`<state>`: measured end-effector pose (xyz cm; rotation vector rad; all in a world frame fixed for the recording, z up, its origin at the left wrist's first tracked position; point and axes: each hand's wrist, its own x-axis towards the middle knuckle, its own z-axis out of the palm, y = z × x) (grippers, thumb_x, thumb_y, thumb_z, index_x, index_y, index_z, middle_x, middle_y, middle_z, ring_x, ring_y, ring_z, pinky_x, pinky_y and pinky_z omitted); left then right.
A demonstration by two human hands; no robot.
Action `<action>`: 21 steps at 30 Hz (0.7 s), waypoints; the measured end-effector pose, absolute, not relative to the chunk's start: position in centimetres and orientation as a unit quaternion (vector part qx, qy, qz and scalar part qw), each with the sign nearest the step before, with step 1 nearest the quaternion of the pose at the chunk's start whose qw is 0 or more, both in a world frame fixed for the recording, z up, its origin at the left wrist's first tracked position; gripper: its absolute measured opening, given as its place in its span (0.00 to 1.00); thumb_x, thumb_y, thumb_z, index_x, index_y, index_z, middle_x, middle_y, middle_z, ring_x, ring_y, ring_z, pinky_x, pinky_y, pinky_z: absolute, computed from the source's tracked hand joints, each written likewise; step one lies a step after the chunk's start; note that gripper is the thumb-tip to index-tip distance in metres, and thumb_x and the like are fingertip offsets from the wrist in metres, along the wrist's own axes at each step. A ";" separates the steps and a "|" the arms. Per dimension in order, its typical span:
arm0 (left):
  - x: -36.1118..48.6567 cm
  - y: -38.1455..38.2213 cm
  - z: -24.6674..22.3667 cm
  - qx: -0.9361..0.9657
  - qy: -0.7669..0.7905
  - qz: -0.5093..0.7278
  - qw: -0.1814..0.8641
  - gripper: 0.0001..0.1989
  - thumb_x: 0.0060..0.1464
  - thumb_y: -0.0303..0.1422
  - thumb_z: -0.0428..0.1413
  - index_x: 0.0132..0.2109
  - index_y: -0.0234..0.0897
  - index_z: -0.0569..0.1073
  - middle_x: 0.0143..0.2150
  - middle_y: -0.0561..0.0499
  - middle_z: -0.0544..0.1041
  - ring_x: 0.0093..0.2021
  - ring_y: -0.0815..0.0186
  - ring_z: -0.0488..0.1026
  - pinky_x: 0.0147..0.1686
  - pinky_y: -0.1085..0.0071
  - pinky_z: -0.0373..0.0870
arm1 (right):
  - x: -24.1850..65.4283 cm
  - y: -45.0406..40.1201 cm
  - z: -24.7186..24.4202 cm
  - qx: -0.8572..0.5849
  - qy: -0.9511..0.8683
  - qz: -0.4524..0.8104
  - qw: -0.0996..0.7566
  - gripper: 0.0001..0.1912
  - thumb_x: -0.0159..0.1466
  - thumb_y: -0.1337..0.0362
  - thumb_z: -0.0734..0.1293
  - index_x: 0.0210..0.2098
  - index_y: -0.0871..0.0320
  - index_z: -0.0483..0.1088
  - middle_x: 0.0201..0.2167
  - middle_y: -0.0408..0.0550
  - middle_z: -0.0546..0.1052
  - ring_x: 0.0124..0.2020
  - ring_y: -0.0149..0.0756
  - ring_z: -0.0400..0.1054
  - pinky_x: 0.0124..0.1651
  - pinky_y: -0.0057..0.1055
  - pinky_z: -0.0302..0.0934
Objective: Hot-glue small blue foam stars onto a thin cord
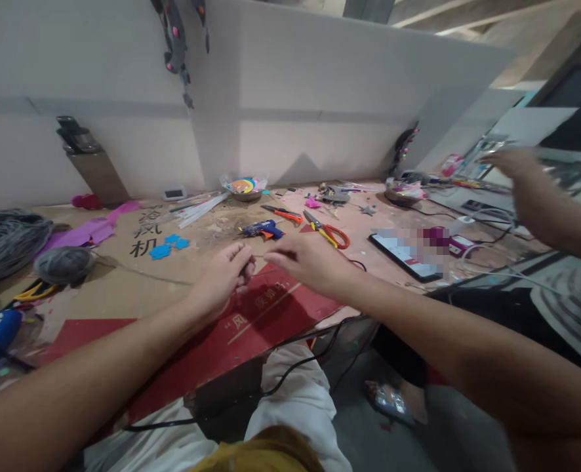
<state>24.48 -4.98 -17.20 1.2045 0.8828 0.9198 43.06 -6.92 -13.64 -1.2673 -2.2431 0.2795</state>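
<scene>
My left hand (226, 275) is closed above the red card (271, 308), its fingers curled round something dark and too small to name. A thin strand of grey yarn runs from the grey ball (64, 265) towards this hand. Just to the right, my right hand (310, 262) hovers with its fingers bent together near the left fingertips; what they pinch, if anything, is hidden. Behind the hands lie a blue glue gun (260, 229), an orange cutter (284, 214) and red and yellow scissors (328, 231).
Blue felt shapes (161, 251) lie at the left, near purple felt (81, 235) and a large yarn coil (8, 242). A phone (406, 255) rests at the right. Another person's arm (541, 196) reaches over the table's right side. A black cable (290, 370) hangs along the front edge.
</scene>
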 end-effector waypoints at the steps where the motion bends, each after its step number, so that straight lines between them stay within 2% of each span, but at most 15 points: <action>1: 23.9 -5.1 -16.7 0.526 0.386 0.417 0.632 0.13 0.56 0.40 0.53 0.30 0.37 0.64 0.20 0.58 0.63 0.16 0.77 0.53 0.14 0.80 0.49 | 44.5 -7.0 -13.6 -0.500 -0.811 0.099 0.287 0.16 0.66 0.56 0.59 0.34 0.56 0.75 0.33 0.48 0.78 0.32 0.35 0.67 0.37 0.30 0.55; 4: 21.2 -5.0 -15.4 0.526 0.352 0.504 0.588 0.11 0.57 0.38 0.54 0.31 0.37 0.65 0.23 0.57 0.67 0.16 0.78 0.53 0.16 0.79 0.52 | 49.9 -6.5 -14.6 -0.613 -0.734 0.086 0.278 0.19 0.65 0.51 0.58 0.38 0.57 0.74 0.35 0.50 0.77 0.34 0.37 0.68 0.36 0.31 0.56; 6: 19.2 -4.6 -15.5 0.540 0.327 0.541 0.555 0.10 0.57 0.38 0.53 0.32 0.37 0.66 0.27 0.55 0.70 0.17 0.78 0.55 0.17 0.79 0.53 | 53.1 -5.8 -16.0 -0.699 -0.677 0.101 0.209 0.20 0.63 0.50 0.60 0.37 0.59 0.74 0.33 0.52 0.77 0.33 0.38 0.68 0.34 0.31 0.56; 8: 17.7 -4.0 -16.5 0.570 0.354 0.507 0.542 0.13 0.57 0.41 0.53 0.31 0.36 0.67 0.23 0.56 0.67 0.16 0.78 0.53 0.17 0.78 0.53 | 55.0 -5.3 -17.6 -0.758 -0.621 0.134 0.145 0.23 0.60 0.47 0.62 0.39 0.62 0.74 0.31 0.54 0.77 0.31 0.39 0.69 0.32 0.31 0.57; 11: 16.6 -3.3 -19.0 0.590 0.430 0.429 0.532 0.16 0.57 0.44 0.51 0.32 0.36 0.69 0.15 0.60 0.56 0.14 0.76 0.51 0.15 0.78 0.50 | 55.3 -4.8 -19.2 -0.767 -0.614 0.160 0.098 0.28 0.57 0.42 0.63 0.39 0.62 0.73 0.28 0.54 0.76 0.28 0.38 0.69 0.29 0.31 0.57; 15: 16.9 -3.1 -20.7 0.601 0.432 0.391 0.547 0.16 0.57 0.45 0.51 0.32 0.36 0.69 0.15 0.60 0.56 0.14 0.76 0.51 0.15 0.77 0.47 | 54.4 -4.4 -19.6 -0.770 -0.615 0.159 0.057 0.35 0.52 0.34 0.61 0.36 0.61 0.73 0.27 0.54 0.75 0.26 0.39 0.69 0.25 0.31 0.55; 21: 17.2 -3.4 -20.3 0.616 0.443 0.363 0.540 0.16 0.57 0.44 0.51 0.32 0.35 0.69 0.16 0.61 0.55 0.14 0.76 0.50 0.15 0.78 0.48 | 55.5 -4.1 -19.5 -0.744 -0.647 0.169 -0.008 0.32 0.59 0.38 0.58 0.40 0.62 0.71 0.38 0.59 0.76 0.35 0.42 0.71 0.33 0.32 0.59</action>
